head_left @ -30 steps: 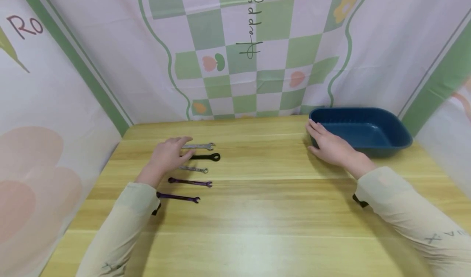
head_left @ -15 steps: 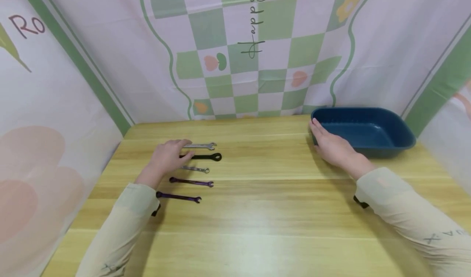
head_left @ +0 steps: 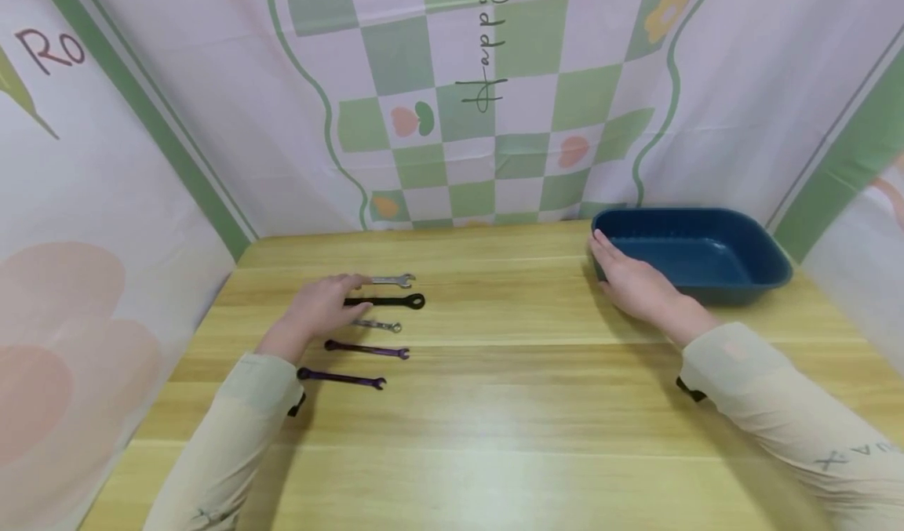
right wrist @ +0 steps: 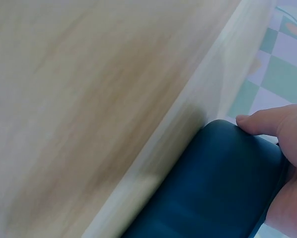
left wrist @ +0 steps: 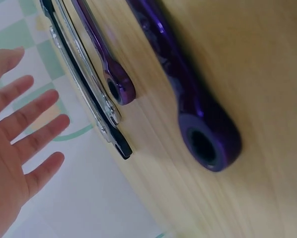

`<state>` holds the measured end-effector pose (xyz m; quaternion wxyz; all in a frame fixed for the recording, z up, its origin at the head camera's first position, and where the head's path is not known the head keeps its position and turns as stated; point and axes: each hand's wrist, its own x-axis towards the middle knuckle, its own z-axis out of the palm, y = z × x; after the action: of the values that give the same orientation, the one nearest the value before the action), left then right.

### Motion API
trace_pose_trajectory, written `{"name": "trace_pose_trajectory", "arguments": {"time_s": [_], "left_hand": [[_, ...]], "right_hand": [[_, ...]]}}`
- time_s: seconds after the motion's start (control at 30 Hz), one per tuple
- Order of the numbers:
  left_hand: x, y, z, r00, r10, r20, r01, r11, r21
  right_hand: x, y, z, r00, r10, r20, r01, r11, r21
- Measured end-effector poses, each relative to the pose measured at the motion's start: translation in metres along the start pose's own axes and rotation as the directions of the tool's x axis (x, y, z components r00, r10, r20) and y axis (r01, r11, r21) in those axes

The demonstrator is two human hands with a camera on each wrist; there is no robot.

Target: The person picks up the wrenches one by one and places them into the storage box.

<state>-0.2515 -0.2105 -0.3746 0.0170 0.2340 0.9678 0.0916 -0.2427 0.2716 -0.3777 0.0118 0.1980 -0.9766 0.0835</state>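
My left hand [head_left: 321,305] is over the left ends of the upper wrenches, fingers spread and holding nothing; the left wrist view shows it apart from them. The top silver wrench [head_left: 393,281], the black ring-end wrench [head_left: 395,301] and a smaller silver one [head_left: 381,326] are partly hidden by it. Nearer me are two purple wrenches, one [head_left: 367,350] above the other [head_left: 344,378]. My right hand [head_left: 643,286] grips the left side of the dark blue plastic basin [head_left: 734,288]. In the right wrist view its thumb [right wrist: 262,122] lies at the basin's corner, fingers hidden behind the wall.
The wooden table [head_left: 480,405] carries the wrenches at left and the basin at back right. A printed fabric curtain [head_left: 466,162] with green checks hangs behind its far edge and along both sides.
The basin has shifted slightly left with my right hand over the last half second. My right thumb has drawn in against it. The left hand has dropped slightly; the wrenches have not moved.
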Motion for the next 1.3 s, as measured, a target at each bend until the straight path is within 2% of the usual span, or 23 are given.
{"name": "trace_pose_trajectory", "arguments": {"time_s": [0.17,0.4,0.6,0.9,1.07,1.3], "left_hand": [[-0.003,-0.006,0.003,0.999,0.036,0.006,-0.036,0.999,-0.034],[0.006,-0.005,0.006,0.995,0.093,0.022,-0.091,0.992,-0.092],[0.005,-0.005,0.01,0.994,0.106,0.03,-0.102,0.989,-0.11],[0.004,-0.01,0.019,0.989,0.133,0.071,-0.124,0.985,-0.121],[0.003,-0.01,0.019,0.986,0.149,0.07,-0.139,0.982,-0.126],[0.001,-0.011,0.019,0.978,0.185,0.102,-0.164,0.97,-0.18]], "right_hand": [[0.003,-0.006,0.002,1.0,0.0,0.018,-0.001,1.0,0.015],[0.002,-0.009,-0.001,1.0,0.013,0.027,-0.014,1.0,0.016],[0.004,-0.015,0.0,0.999,-0.005,0.038,0.004,1.0,0.029],[0.006,-0.022,0.003,1.0,-0.024,0.013,0.023,0.999,0.032],[0.006,-0.025,0.003,1.0,-0.029,0.003,0.029,0.999,0.034],[0.007,-0.027,0.005,0.999,-0.045,-0.013,0.045,0.999,0.027]]}}
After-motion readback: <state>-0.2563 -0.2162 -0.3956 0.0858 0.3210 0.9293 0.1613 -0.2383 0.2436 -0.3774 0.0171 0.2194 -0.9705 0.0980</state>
